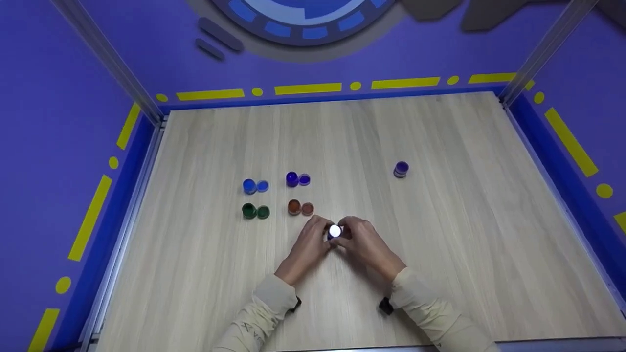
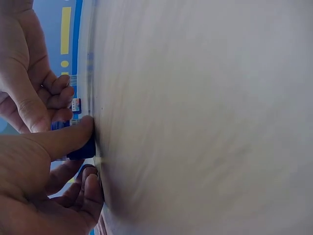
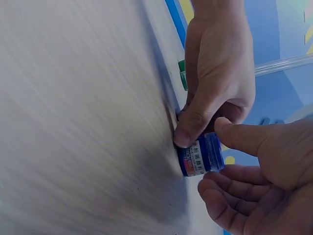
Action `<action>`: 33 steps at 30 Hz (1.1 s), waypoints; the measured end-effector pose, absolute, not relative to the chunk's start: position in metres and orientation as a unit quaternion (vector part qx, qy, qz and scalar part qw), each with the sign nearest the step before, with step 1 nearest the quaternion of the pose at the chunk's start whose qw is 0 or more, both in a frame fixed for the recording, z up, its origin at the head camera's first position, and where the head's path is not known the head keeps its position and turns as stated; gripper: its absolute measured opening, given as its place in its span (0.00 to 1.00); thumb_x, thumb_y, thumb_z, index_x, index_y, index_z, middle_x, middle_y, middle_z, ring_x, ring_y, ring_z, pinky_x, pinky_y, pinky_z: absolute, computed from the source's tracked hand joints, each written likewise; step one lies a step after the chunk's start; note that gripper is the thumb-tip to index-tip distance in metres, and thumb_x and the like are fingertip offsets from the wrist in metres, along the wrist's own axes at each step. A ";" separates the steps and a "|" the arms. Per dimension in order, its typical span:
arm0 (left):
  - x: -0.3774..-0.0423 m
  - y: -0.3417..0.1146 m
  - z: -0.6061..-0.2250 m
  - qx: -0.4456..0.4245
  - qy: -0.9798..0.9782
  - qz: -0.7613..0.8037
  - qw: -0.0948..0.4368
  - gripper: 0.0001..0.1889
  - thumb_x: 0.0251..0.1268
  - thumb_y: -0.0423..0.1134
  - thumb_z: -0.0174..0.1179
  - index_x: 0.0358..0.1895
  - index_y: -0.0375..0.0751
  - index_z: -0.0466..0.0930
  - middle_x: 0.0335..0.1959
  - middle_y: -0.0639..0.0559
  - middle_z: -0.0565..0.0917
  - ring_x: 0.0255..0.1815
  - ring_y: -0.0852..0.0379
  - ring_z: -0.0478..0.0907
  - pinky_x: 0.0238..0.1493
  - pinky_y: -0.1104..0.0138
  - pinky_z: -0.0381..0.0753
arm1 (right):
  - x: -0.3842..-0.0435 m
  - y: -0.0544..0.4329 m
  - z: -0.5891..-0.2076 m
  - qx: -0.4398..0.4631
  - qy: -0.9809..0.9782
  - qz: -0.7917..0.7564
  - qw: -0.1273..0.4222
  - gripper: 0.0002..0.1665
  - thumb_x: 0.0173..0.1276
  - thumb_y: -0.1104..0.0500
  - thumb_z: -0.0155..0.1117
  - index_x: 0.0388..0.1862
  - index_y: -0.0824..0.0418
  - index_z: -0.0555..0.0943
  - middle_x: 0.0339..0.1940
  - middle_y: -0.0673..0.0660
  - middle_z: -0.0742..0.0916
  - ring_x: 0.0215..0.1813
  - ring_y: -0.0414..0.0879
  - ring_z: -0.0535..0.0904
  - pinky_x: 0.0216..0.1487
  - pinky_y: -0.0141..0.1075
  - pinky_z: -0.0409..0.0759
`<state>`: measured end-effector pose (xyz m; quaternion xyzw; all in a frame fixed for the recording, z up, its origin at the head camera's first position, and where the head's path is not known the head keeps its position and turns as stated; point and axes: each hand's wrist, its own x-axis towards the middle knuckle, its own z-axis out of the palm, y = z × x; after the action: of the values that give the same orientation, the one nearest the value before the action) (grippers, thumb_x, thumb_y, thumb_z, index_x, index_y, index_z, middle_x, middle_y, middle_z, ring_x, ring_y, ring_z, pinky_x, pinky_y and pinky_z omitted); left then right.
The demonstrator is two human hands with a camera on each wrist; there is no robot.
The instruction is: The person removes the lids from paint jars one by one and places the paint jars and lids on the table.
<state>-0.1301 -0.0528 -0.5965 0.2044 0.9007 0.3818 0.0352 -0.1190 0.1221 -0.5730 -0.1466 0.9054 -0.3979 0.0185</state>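
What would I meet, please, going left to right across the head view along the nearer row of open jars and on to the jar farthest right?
Green jar, green lid, brown jar, brown lid, held jar, right hand, purple jar.

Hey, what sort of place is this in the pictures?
Probably a booth for filming tabletop handwork: flat purple panels with yellow dashes line three sides of a pale wood-grain tabletop, with silver metal posts at its far corners.
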 end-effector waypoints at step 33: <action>-0.139 -0.052 -0.594 0.189 0.888 0.411 0.082 0.15 0.57 0.34 0.77 0.43 0.35 0.81 0.39 0.49 0.80 0.43 0.54 0.76 0.50 0.59 0.78 | -0.138 0.148 -0.582 -0.324 0.876 -0.355 0.033 0.25 0.66 0.61 0.74 0.61 0.65 0.82 0.50 0.56 0.85 0.50 0.47 0.81 0.53 0.41 0.81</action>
<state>-0.1386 -0.0518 -0.5942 0.1890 0.8881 0.4110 0.0819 -0.1384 0.1476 -0.5819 -0.3243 0.8761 -0.3554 0.0328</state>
